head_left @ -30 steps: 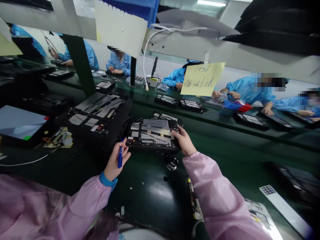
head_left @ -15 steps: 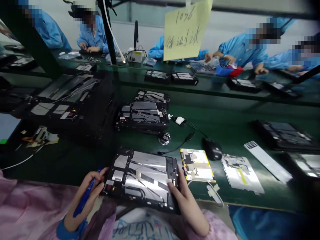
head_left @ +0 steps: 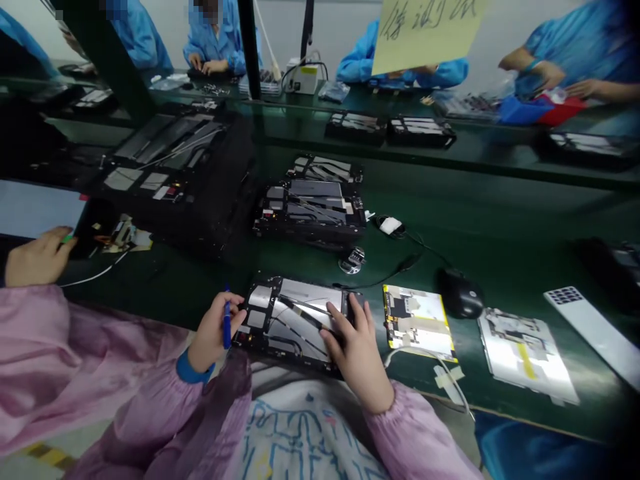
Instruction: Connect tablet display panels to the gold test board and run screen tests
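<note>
An opened tablet [head_left: 300,303] with bare metal plates, black strips and thin cables lies at the bench's front edge, before my body. My left hand [head_left: 213,333] is at its left edge, closed on a blue pen [head_left: 227,323] that points downward; its fingertips touch or nearly touch the tablet's side. My right hand [head_left: 357,347] rests from above on the tablet's right part, fingers spread, covering some of its surface. To the right of the tablet lies a yellow-edged circuit panel [head_left: 423,327].
Stacks of open tablets [head_left: 310,207] stand behind and at left. A mouse [head_left: 460,293], a cable [head_left: 400,270], a silver plate [head_left: 530,360] and a white strip [head_left: 595,333] lie right. At left, a co-worker's hand [head_left: 40,257] touches a screen [head_left: 40,210]. Others work opposite.
The tablet lies lower and flatter on the bench. My right hand has moved from gripping its right edge to lying spread on top. A co-worker's hand has appeared at left.
</note>
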Motion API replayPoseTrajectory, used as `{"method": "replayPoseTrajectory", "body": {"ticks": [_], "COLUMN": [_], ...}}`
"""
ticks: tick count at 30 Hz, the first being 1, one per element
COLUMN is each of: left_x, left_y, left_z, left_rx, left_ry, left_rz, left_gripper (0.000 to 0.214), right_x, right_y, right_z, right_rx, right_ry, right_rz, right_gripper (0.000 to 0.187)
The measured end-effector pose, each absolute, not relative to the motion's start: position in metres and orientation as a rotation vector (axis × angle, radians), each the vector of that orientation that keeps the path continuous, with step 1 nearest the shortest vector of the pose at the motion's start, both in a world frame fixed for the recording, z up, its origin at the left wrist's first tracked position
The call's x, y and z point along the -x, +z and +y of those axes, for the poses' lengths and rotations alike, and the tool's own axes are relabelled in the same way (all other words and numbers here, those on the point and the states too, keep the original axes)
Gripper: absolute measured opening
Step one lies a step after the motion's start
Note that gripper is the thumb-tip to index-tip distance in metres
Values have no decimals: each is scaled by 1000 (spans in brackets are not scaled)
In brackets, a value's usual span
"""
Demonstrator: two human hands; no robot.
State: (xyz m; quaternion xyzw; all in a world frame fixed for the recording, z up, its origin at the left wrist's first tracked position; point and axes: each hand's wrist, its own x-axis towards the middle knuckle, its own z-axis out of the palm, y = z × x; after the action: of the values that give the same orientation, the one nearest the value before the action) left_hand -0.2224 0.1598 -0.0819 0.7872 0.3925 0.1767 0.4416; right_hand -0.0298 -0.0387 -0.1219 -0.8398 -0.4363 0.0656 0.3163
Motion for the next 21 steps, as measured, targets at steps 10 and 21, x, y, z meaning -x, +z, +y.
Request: {"method": "replayPoseTrajectory", "body": {"ticks": [10, 21], "left_x": [214, 213], "left_y": [-61, -53], "left_z": [172, 189], "left_rx": [-1833, -2011], "left_ry": [288, 294], "left_rz": [1046, 981], "left_gripper": [25, 20], "right_x": [29, 49], "right_y": [-120, -114], "right_z": [-36, -25], "right_rx": [2049, 2092], "right_ry": [142, 165], "right_rz": [-1108, -1266], "right_gripper": [17, 20]}}
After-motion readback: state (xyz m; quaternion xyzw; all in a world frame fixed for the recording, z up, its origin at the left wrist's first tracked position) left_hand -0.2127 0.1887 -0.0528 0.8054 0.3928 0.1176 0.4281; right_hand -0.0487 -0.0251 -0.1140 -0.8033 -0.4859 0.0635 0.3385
